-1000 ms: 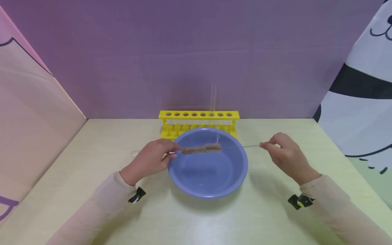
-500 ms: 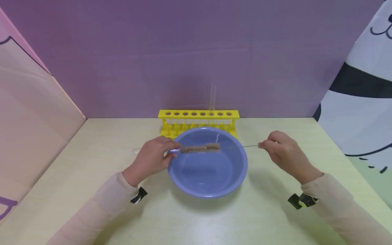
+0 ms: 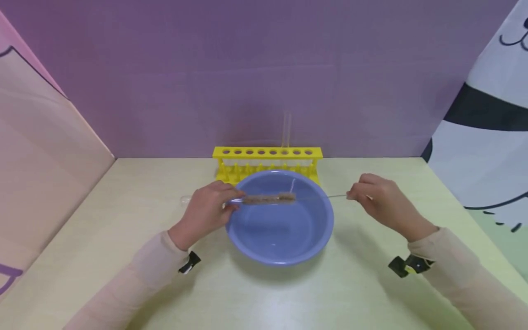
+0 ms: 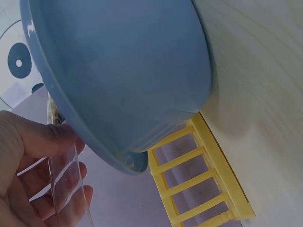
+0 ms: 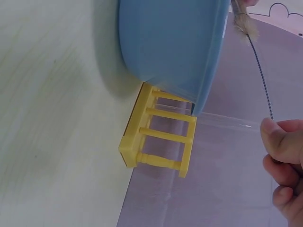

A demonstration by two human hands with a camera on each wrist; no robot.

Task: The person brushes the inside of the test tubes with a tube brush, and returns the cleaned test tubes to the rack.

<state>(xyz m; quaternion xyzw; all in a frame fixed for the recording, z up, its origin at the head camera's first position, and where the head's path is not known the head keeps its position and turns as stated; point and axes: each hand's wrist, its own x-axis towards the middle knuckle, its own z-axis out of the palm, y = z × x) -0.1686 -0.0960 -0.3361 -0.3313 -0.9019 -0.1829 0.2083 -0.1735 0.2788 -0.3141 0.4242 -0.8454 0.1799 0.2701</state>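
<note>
My left hand [image 3: 208, 208] grips a clear test tube [image 4: 66, 184], held nearly level above the blue basin [image 3: 280, 263]. The tube's rounded end shows to the left of that hand in the head view, and its mouth points right. A brown-bristled test tube brush [image 3: 287, 197] lies mostly inside the tube, with a short tuft of bristles outside the mouth. On the right, my right hand [image 3: 381, 201] pinches the end of the brush's thin twisted-wire handle [image 5: 261, 71] between thumb and fingers, past the basin's right rim.
Behind the basin stands a yellow test tube rack [image 3: 268, 153] with a row of holes. One upright clear test tube [image 3: 286, 130] is in it. A purple cloth backdrop [image 3: 264, 73] rises at the back edge of the pale table [image 3: 144, 192].
The right hand and the brush have shifted slightly left, and a little less of the bristles shows outside the tube. The left hand keeps its hold on the tube.
</note>
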